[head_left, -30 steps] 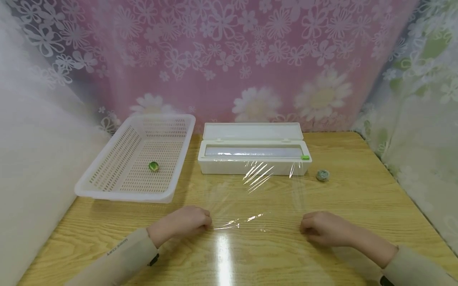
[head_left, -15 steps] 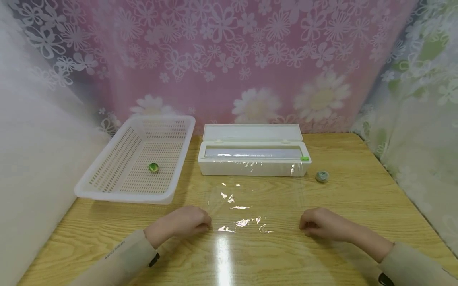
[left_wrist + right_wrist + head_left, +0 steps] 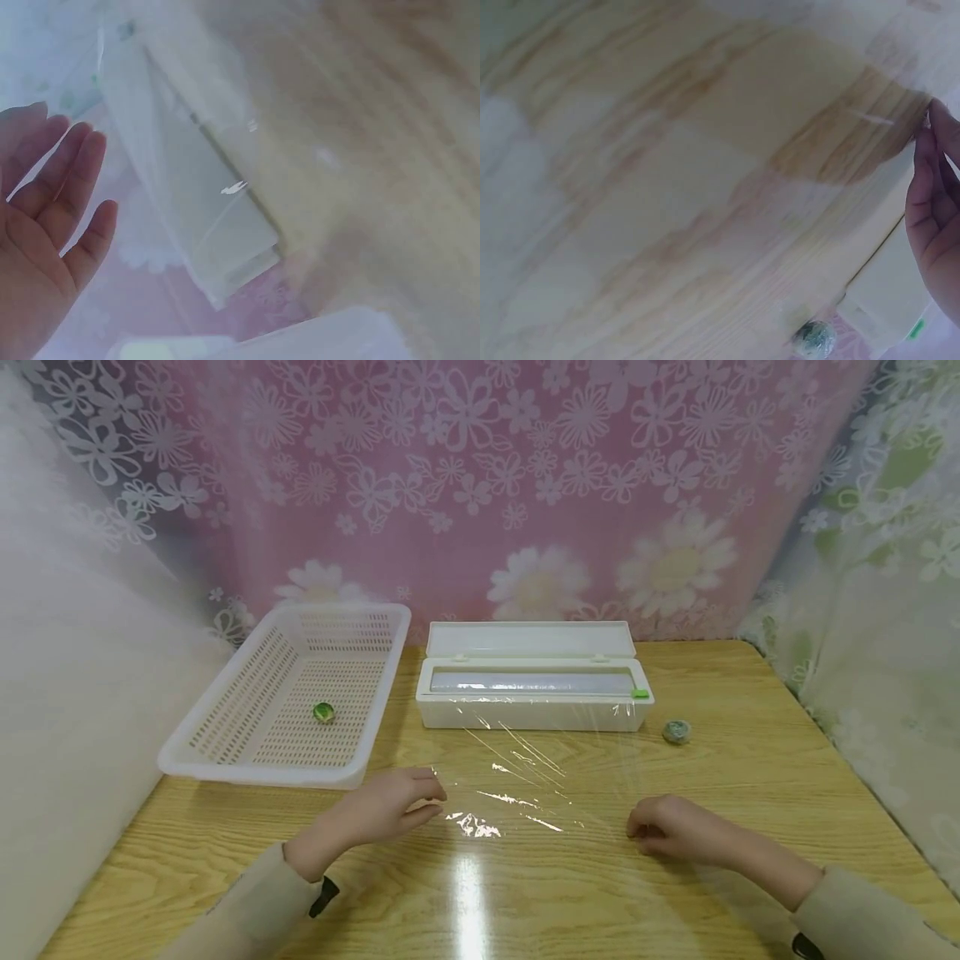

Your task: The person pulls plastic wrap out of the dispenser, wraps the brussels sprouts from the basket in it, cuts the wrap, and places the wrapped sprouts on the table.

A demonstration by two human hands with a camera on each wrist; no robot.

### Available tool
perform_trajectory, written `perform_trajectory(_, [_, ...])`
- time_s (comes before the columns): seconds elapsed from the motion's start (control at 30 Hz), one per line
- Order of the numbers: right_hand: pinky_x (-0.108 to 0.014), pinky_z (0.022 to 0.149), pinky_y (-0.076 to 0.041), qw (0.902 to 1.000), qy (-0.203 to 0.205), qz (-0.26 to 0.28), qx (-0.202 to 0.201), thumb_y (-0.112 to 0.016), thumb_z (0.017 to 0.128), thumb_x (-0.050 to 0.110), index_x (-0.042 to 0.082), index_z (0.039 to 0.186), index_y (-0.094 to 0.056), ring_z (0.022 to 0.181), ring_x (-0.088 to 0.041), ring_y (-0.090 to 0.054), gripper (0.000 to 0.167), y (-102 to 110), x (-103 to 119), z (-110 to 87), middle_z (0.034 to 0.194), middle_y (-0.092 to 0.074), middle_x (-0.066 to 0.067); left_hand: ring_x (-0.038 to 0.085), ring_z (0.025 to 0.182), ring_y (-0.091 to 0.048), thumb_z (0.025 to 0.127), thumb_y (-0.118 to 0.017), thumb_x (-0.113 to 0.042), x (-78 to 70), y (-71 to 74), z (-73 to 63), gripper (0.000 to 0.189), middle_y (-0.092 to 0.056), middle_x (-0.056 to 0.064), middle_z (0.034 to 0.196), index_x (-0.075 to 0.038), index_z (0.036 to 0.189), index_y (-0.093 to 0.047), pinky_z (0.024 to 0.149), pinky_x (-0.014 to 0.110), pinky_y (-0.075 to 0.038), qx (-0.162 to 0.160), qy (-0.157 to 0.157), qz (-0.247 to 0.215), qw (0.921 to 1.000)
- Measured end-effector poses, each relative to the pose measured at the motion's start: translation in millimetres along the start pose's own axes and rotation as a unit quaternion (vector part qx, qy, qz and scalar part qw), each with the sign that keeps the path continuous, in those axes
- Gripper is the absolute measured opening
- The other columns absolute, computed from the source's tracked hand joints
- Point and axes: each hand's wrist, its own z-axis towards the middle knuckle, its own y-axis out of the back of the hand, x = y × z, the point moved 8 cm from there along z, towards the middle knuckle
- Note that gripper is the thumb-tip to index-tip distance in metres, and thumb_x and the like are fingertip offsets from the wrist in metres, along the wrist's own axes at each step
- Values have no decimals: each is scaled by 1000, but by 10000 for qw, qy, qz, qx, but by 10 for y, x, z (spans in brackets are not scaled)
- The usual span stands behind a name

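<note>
A sheet of clear cling film (image 3: 517,785) runs from the white dispenser box (image 3: 532,715) toward me over the wooden table. My right hand (image 3: 686,831) pinches the film's near right corner between thumb and fingertips, as the right wrist view also shows. At the near left corner is my left hand (image 3: 386,807), its fingers and thumb apart. Nothing is gripped by that hand in the left wrist view. The box's lid stands raised behind the roll (image 3: 532,682), and a green slider (image 3: 640,693) sits at its right end.
A white slotted basket (image 3: 262,775) stands at the left, with one Brussels sprout (image 3: 323,712) inside. Right of the box lies a small round film-wrapped greenish item (image 3: 676,732). A flowered curtain (image 3: 525,485) hangs behind the table.
The left hand has let go of the film's corner, spread its fingers and shifted slightly up. The film has slackened, with its shiny creases changed. The right hand keeps its pinch.
</note>
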Motion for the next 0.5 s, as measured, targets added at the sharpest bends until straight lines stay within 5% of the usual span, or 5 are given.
perform_trajectory(0.2, [-18,53,-43,9998,-68,-169,6,-69,74,6,15,82,-62,65,2,-46,14,-10,1,-6,78,-53,13,8,77,-57,83,-61,-12,51,464,-45,7,-60,-4,84,-8,88,-62,68,24,-48,-1155,116,-181,9931])
perform_trajectory(0.5, [-18,52,-43,9998,-55,-174,-18,-69,73,7,15,83,-61,66,2,-46,15,-16,-1,-12,79,-53,13,17,78,-57,82,-61,-3,677,895,-334,7,-61,5,86,-2,89,-63,65,35,-48,-2159,1310,-645,9654])
